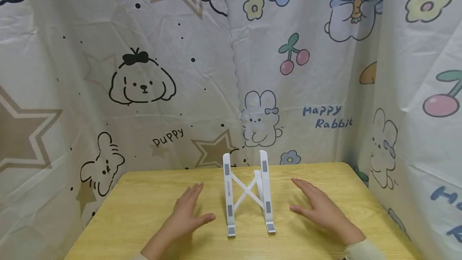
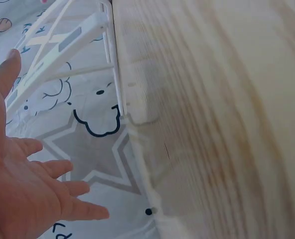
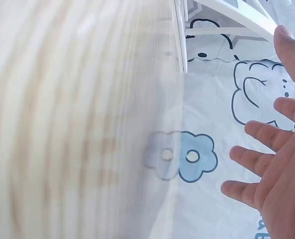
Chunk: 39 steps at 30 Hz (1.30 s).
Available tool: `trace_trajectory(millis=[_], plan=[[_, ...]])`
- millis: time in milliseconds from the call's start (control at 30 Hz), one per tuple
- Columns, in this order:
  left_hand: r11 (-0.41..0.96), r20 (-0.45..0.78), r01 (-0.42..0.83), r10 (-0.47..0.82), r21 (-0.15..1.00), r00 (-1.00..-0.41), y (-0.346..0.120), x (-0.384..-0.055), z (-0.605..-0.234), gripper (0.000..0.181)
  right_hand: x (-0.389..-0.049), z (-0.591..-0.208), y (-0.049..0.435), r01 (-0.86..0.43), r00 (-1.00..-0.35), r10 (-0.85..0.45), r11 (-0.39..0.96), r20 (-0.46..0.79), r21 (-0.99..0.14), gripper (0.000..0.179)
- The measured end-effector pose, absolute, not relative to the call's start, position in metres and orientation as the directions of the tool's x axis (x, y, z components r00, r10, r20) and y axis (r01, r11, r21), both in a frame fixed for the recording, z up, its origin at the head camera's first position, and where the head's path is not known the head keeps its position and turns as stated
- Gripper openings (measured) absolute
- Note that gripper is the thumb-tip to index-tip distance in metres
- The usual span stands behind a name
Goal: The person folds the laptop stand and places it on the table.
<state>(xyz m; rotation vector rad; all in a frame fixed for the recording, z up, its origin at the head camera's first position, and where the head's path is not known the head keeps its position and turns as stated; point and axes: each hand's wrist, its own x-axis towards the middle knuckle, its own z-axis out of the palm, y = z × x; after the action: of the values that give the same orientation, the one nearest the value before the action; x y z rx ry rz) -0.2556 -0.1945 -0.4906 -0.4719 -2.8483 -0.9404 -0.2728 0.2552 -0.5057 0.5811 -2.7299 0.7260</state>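
A white folding laptop stand (image 1: 247, 190) with grey pads and crossed bars stands unfolded on the wooden table, its two rails sloping up toward the back. To its left, my left hand (image 1: 185, 214) hovers with fingers spread and thumb pointing at the stand. My right hand (image 1: 321, 208) is held the same way on the other side, apart from the stand. In the left wrist view, the palm and spread fingers of the left hand (image 2: 33, 184) show beside a rail of the stand (image 2: 63, 50). The right wrist view shows the right hand (image 3: 282, 149) with nothing in it.
The light wooden table (image 1: 144, 196) reaches back to a patterned curtain (image 1: 202, 91) with puppies, rabbits, flowers and stars. More of the curtain (image 1: 422, 139) hangs close along the right side.
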Motion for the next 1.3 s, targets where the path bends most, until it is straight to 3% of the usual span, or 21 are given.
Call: trace_trajectory(millis=[267,533,767,1000,1300], plan=[[0.654,0.189,0.27,0.193,0.707,-0.963,-0.185,-0.257,-0.494,0.093,-0.269,-0.507,0.247,-0.36,-0.931,-0.252,0.747,0.263,-0.559,0.083],[0.43,0.129,0.186,0.158,0.883,-0.979,-0.175,-0.263,-0.493,0.078,-0.276,-0.505,0.245,-0.364,-0.931,-0.252,0.605,0.264,-0.708,0.074],[0.267,0.135,0.175,0.16,0.948,-0.978,-0.166,-0.265,-0.492,0.067,-0.281,-0.508,0.241,-0.328,-0.938,-0.263,0.474,0.225,-0.817,0.07],[0.179,0.132,0.165,0.186,0.97,-0.974,-0.159,-0.266,-0.497,0.06,-0.285,-0.514,0.23,-0.272,-0.915,-0.37,0.272,0.161,-0.923,0.069],[0.061,0.073,0.086,0.195,0.994,-0.978,-0.147,-0.273,-0.498,0.055,-0.29,-0.508,0.222,-0.147,-0.941,-0.328,0.181,0.082,-0.972,0.055]])
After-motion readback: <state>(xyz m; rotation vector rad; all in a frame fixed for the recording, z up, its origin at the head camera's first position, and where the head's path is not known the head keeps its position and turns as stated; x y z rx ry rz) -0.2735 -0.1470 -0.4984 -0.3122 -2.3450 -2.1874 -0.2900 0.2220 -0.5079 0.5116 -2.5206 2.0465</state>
